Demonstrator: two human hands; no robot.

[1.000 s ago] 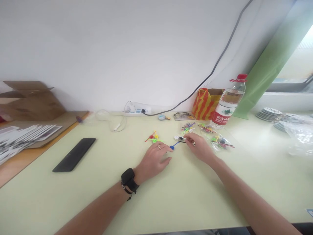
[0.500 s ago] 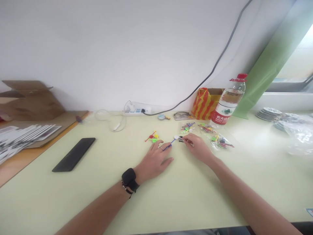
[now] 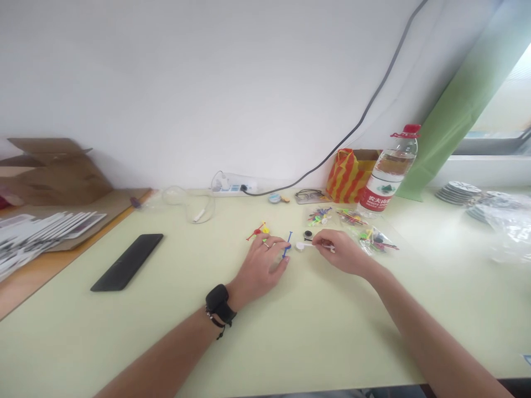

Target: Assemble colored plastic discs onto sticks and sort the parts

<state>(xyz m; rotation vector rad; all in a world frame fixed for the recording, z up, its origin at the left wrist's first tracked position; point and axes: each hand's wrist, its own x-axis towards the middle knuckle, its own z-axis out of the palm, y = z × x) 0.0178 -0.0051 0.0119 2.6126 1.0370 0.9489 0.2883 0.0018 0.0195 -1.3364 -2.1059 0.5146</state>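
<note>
My left hand [image 3: 263,265] rests low on the table, its index fingertip and thumb at a thin blue plastic piece [image 3: 290,236] with a round part near its middle. My right hand [image 3: 340,251] is closed in a pinch on the stem of a white plastic piece [image 3: 300,246], whose round end points left toward the blue one. Just beyond lies a black round-headed piece [image 3: 307,234], its stem partly hidden by the white one. Red [image 3: 256,232] and yellow [image 3: 266,230] pieces lie past my left fingers, which cover part of that group.
Clear bags of coloured pieces [image 3: 375,241] lie right of my right hand. Behind them stand a water bottle [image 3: 384,182] and a striped bag [image 3: 346,177]. Glasses [image 3: 309,194] and a power strip [image 3: 232,188] lie by the wall. A black flat slab [image 3: 128,262] is at left.
The blue piece has turned steeper, and my left thumb has come closer to its lower end. My right hand has drawn the white piece nearer and swung it level, uncovering the black head.
</note>
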